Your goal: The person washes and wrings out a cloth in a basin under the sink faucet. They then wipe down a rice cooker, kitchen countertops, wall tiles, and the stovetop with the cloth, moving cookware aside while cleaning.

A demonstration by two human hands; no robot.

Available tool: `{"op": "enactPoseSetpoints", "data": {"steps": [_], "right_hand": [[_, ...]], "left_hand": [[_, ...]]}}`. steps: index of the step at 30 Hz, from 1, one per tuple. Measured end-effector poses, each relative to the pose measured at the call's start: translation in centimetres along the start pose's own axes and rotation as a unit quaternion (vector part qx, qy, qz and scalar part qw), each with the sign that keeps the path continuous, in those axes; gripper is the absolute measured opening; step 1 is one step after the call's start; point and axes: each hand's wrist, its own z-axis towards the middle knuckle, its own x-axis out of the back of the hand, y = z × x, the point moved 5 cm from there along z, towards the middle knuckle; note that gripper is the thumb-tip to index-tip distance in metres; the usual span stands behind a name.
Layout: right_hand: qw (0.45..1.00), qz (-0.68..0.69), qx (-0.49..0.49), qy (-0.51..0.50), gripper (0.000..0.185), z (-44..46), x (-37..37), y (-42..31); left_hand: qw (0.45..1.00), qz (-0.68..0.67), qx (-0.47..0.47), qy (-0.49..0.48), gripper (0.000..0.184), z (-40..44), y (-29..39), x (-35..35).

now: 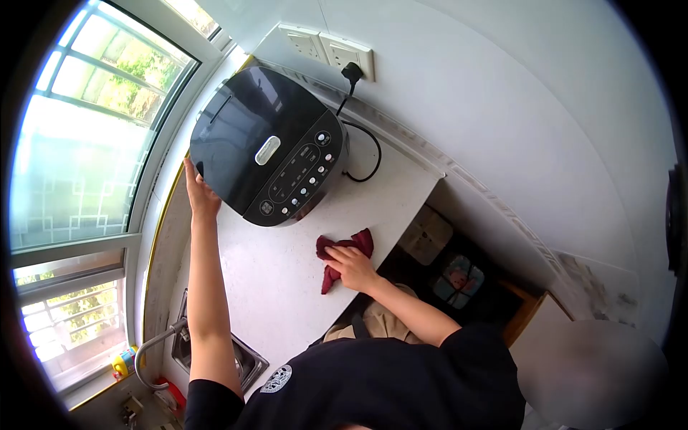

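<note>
Black shirt (387, 380) nearest; right hand (351, 266) spread on cloth (363, 242), left hand (203, 196) unclenched against cooker (244, 136).

The left arm (209, 301) extends forward from the shoulder, nearly straight, wrist approximately in line with the forearm; at its end, the left hand (205, 198) has one digit pointing forward and the remaining fingers partly hidden. The right arm (416, 308) is angled forward and inward, with the right hand (352, 267) palm down, fingers extended and slightly separated, positioned nearer the torso than the left hand.
</note>
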Motion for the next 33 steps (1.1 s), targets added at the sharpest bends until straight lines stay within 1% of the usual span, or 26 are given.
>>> {"op": "enactPoseSetpoints", "data": {"steps": [1, 2, 3, 5, 6, 7, 8, 9, 10, 11, 13, 15, 16, 17, 19, 21, 23, 25, 26, 27, 29, 30, 31, 32, 33], "right_hand": [[1.0, 0.0, -0.022, -0.009, 0.043, -0.2, 1.3, 1.5], [0.997, -0.035, -0.062, 0.014, 0.045, -0.2, 3.3, 3.7], [0.992, -0.072, -0.1, 0.041, 0.047, 0.1, 5.6, 6.4], [0.974, -0.094, -0.159, 0.13, 0.05, 0.4, 10.1, 11.0], [0.965, -0.121, -0.177, 0.15, 0.051, 0.7, 11.2, 12.6], [0.955, -0.147, -0.197, 0.167, 0.052, 1.1, 11.8, 13.4], [0.95, -0.159, -0.209, 0.17, 0.053, 1.7, 11.6, 13.6], [0.945, -0.172, -0.221, 0.17, 0.053, 1.9, 11.3, 13.5], [0.94, -0.186, -0.231, 0.17, 0.053, 2.1, 11.1, 13.4], [0.939, -0.183, -0.236, 0.17, 0.054, 2.2, 10.9, 13.5], [0.936, -0.18, -0.25, 0.171, 0.055, 2.1, 10.9, 13.5], [0.937, -0.181, -0.249, 0.168, 0.055, 1.9, 10.8, 13.5], [0.936, -0.184, -0.248, 0.168, 0.056, 2.0, 10.7, 13.6], [0.936, -0.188, -0.246, 0.169, 0.056, 2.3, 10.8, 13.7], [0.935, -0.188, -0.249, 0.171, 0.056, 2.8, 11.1, 13.7], [0.932, -0.183, -0.258, 0.175, 0.057, 3.1, 11.3, 13.9], [0.934, -0.178, -0.259, 0.169, 0.057, 3.5, 11.2, 14.8], [0.935, -0.173, -0.267, 0.157, 0.058, 3.7, 11.9, 14.1], [0.937, -0.171, -0.257, 0.163, 0.058, 3.8, 12.2, 13.9], [0.939, -0.179, -0.247, 0.158, 0.057, 3.9, 12.2, 14.5], [0.945, -0.188, -0.225, 0.146, 0.056, 3.8, 11.9, 15.8], [0.947, -0.183, -0.215, 0.156, 0.055, 4.1, 12.3, 16.0], [0.949, -0.181, -0.212, 0.15, 0.054, 4.5, 12.4, 16.4], [0.95, -0.181, -0.207, 0.147, 0.054, 4.9, 12.7, 16.9], [0.951, -0.181, -0.203, 0.145, 0.053, 5.6, 12.8, 17.3]], "left_hand": [[0.999, -0.017, -0.004, 0.041, 0.054, -0.4, 0.6, -0.4], [0.996, -0.031, -0.007, 0.084, 0.051, -0.9, 1.1, -0.2], [0.996, -0.002, -0.033, 0.084, 0.047, -0.1, 1.6, 0.7], [0.991, 0.048, -0.097, 0.082, 0.04, 2.2, 3.4, 3.2], [0.977, 0.079, -0.168, 0.101, 0.038, 0.4, 4.7, 1.0], [0.951, 0.172, -0.236, 0.098, 0.041, -1.5, 6.4, -1.7], [0.912, 0.275, -0.299, 0.053, 0.043, -2.4, 7.7, -3.9], [0.857, 0.372, -0.355, 0.01, 0.046, -3.3, 8.6, -6.0], [0.817, 0.419, -0.397, 0.01, 0.048, -5.0, 9.6, -8.8], [0.784, 0.465, -0.411, 0.002, 0.043, -6.2, 10.3, -11.2], [0.7, 0.588, -0.406, -0.005, 0.038, -8.4, 11.2, -15.8], [0.701, 0.634, -0.318, -0.063, 0.037, -9.7, 11.1, -19.3], [0.687, 0.649, -0.31, -0.102, 0.035, -9.3, 10.7, -19.7], [0.713, 0.635, -0.272, -0.123, 0.032, -9.3, 10.2, -19.7], [0.704, 0.669, -0.208, -0.117, 0.031, -9.4, 11.1, -18.8], [0.692, 0.68, -0.208, -0.122, 0.037, -10.2, 11.0, -18.6], [0.69, 0.695, -0.17, -0.11, 0.039, -10.5, 11.5, -18.0], [0.696, 0.688, -0.174, -0.109, 0.038, -11.7, 12.3, -16.0], [0.706, 0.678, -0.178, -0.099, 0.036, -12.4, 12.6, -15.0], [0.722, 0.669, -0.152, -0.089, 0.035, -13.4, 12.8, -14.0], [0.739, 0.655, -0.14, -0.078, 0.03, -15.1, 13.5, -11.6], [0.733, 0.665, -0.128, -0.067, 0.028, -16.1, 13.8, -10.2], [0.747, 0.655, -0.104, -0.048, 0.027, -17.5, 13.9, -9.4], [0.739, 0.667, -0.089, -0.03, 0.026, -18.7, 14.1, -8.1], [0.741, 0.664, -0.093, -0.019, 0.025, -19.7, 14.1, -6.5]]}}
